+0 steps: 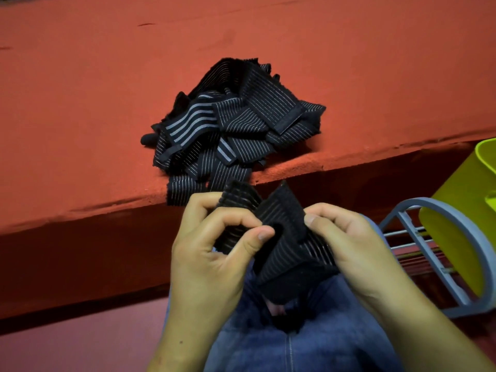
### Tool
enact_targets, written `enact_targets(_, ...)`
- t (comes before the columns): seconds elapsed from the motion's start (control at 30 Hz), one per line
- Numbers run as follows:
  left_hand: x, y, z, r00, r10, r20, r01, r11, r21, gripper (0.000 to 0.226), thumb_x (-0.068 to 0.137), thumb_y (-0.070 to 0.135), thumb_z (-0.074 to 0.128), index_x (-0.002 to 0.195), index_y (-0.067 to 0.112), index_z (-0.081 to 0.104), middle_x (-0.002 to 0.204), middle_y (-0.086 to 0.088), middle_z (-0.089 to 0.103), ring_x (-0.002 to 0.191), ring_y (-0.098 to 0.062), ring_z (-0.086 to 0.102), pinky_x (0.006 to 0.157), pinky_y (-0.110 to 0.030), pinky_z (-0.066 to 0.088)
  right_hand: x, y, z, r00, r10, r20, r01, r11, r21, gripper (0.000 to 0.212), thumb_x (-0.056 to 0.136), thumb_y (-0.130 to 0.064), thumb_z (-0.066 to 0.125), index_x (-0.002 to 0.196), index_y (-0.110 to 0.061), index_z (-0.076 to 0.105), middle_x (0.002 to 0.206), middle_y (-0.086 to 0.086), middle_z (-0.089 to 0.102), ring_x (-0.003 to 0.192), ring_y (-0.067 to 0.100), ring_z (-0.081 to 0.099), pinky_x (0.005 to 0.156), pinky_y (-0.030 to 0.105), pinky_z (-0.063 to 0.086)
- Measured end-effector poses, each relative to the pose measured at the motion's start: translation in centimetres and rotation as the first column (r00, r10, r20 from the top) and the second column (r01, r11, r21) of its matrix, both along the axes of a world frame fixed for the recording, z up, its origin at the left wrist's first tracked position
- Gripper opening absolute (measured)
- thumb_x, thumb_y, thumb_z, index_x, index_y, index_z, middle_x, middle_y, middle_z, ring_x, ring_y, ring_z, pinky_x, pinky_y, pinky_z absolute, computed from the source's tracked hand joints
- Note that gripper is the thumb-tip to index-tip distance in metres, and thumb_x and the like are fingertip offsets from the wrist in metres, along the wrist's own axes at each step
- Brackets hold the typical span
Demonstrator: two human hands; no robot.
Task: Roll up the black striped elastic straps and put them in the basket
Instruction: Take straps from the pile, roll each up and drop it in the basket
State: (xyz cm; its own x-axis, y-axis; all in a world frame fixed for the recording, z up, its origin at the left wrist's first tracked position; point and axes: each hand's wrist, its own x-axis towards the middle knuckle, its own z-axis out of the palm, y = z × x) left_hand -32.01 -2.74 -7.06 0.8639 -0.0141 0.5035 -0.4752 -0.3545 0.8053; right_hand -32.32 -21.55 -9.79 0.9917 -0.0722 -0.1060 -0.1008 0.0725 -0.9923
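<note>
Red ledge (80, 130): strap pile (233, 124) | left hand (212, 253), right hand (349, 237) pinch 1 folded strap (284, 218), long axis left-right, corners up

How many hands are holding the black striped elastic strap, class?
2. The left hand pinches the strap at its left side; the right hand grips its right side. No other hand shows.

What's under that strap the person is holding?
Under the strap, held by the left hand and right hand, lies a lap in blue jeans. The strap hides the part right beneath it.
</note>
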Motion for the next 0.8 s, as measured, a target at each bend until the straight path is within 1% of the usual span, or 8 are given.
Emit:
enact_targets(0.07,0.0,0.0,0.0,1.000,-0.022,-0.020,0.022,1.000,0.013,0.007,0.082,0.034,0.076,0.081,0.033,0.069,0.103,0.013,0.058,0.103,-0.010,0.064,0.088,-0.010,0.042,0.0,-0.2,0.1,1.000,-0.022,-0.004,0.022,1.000,0.012,0.027,0.104,-0.007,0.054,0.085,-0.007,0.073,0.078,0.002,0.071,0.075,0.010,0.062,0.067,0.021,0.050)
enact_targets(0.2,0.5,0.3,-0.4,0.988,-0.072,-0.135,0.079,0.996,0.045,0.007,0.084,0.041,0.071,0.081,0.035,0.069,0.102,0.012,0.060,0.101,-0.011,0.065,0.084,-0.010,0.043,0.2,-0.4,0.1,0.996,-0.087,-0.002,0.087,0.990,0.109,0.027,0.105,-0.022,0.056,0.088,-0.006,0.069,0.084,0.011,0.066,0.082,0.021,0.057,0.077,0.039,0.045)
enact_targets(0.27,0.6,0.4,-0.7,0.978,-0.090,-0.188,0.102,0.993,0.059,0.013,0.088,0.043,0.065,0.083,0.033,0.070,0.100,0.011,0.061,0.100,-0.010,0.065,0.084,-0.009,0.042,0.3,-0.6,0.2,0.995,-0.098,0.025,0.094,0.987,0.133,0.026,0.096,-0.030,0.056,0.086,-0.009,0.068,0.084,0.012,0.063,0.083,0.023,0.056,0.077,0.041,0.043)
enact_targets(0.37,0.5,0.5,-0.7,0.976,-0.079,-0.202,0.091,0.995,0.050,0.020,0.096,0.043,0.057,0.090,0.031,0.072,0.103,0.012,0.065,0.105,-0.010,0.065,0.086,-0.011,0.043,0.3,-0.7,0.7,0.995,-0.061,0.080,0.048,0.987,0.153,0.023,0.087,-0.024,0.051,0.072,-0.016,0.068,0.082,0.013,0.065,0.081,0.023,0.057,0.074,0.039,0.043)
enact_targets(0.53,0.8,0.7,-0.7,0.973,-0.021,-0.231,0.029,0.999,0.029,0.017,0.098,0.023,0.060,0.108,0.035,0.068,0.115,0.020,0.069,0.115,-0.003,0.063,0.093,-0.014,0.045,0.1,-1.3,0.7,0.981,-0.073,0.178,0.034,0.977,0.212,0.029,0.076,-0.012,0.041,0.056,-0.019,0.061,0.089,0.007,0.073,0.082,0.016,0.060,0.072,0.029,0.047)
enact_targets(0.6,0.8,0.6,-0.6,0.971,-0.022,-0.237,0.018,1.000,-0.018,0.026,0.099,0.011,0.064,0.115,0.032,0.065,0.117,0.022,0.067,0.117,0.000,0.062,0.096,-0.012,0.044,0.0,-1.5,0.7,0.977,-0.089,0.191,0.049,0.977,0.206,0.029,0.074,-0.012,0.041,0.052,-0.022,0.057,0.086,0.007,0.072,0.083,0.022,0.054,0.074,0.037,0.039)
enact_targets(0.73,0.9,0.4,-0.6,0.944,-0.071,-0.322,-0.007,0.972,-0.236,0.042,0.096,0.002,0.065,0.126,0.030,0.061,0.109,0.010,0.074,0.104,-0.007,0.070,0.088,-0.019,0.055,-0.4,-1.7,0.5,0.964,-0.117,0.239,0.087,0.987,0.135,0.026,0.078,-0.027,0.056,0.053,-0.019,0.054,0.083,0.009,0.073,0.077,0.026,0.047,0.073,0.039,0.034)
enact_targets(0.8,0.9,0.3,-0.6,0.933,-0.093,-0.348,-0.010,0.960,-0.281,0.043,0.096,0.002,0.065,0.128,0.030,0.060,0.103,0.002,0.077,0.098,-0.015,0.074,0.087,-0.028,0.060,-0.5,-1.5,0.5,0.955,-0.122,0.271,0.095,0.989,0.110,0.045,0.082,-0.042,0.073,0.061,-0.004,0.059,0.080,0.005,0.071,0.072,0.026,0.048,0.070,0.031,0.042)
